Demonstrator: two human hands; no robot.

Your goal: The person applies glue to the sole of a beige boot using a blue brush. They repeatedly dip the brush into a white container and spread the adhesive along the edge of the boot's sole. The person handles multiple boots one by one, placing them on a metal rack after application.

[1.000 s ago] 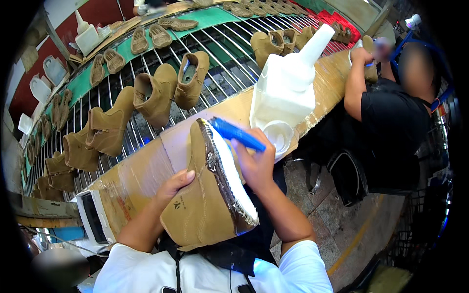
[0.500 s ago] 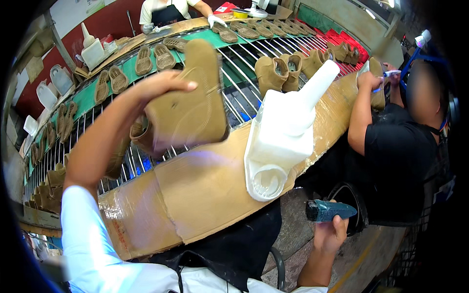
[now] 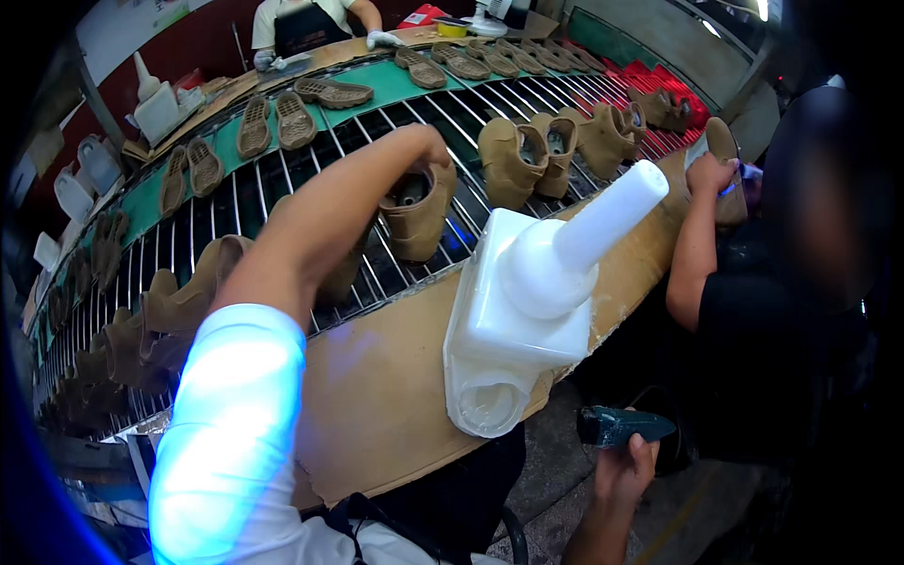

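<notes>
My left hand (image 3: 426, 146) reaches over the wire rack and curls down at the far rim of a tan suede boot (image 3: 417, 221), which is upright on the rods with its opening showing. Most of its fingers are hidden. My right hand (image 3: 625, 471), low on the right, is closed round a brush (image 3: 626, 427) with a dark teal handle; the dark bristle end points left. Between my hands a white plastic bottle (image 3: 603, 226) with a long thick spout rests on the cardboard, a round cup (image 3: 490, 405) at its near end.
Tan boots (image 3: 513, 160) stand along the rack (image 3: 282, 188) to the right and left. Soles (image 3: 252, 127) lie on a green strip behind. Cardboard (image 3: 377, 395) covers the near edge. A co-worker at right holds a boot (image 3: 723, 169); another, gloved, is across the rack.
The boot in my left hand has gone from raised above the cardboard to upright on the rack. My view has shifted slightly. The right hand keeps its brush.
</notes>
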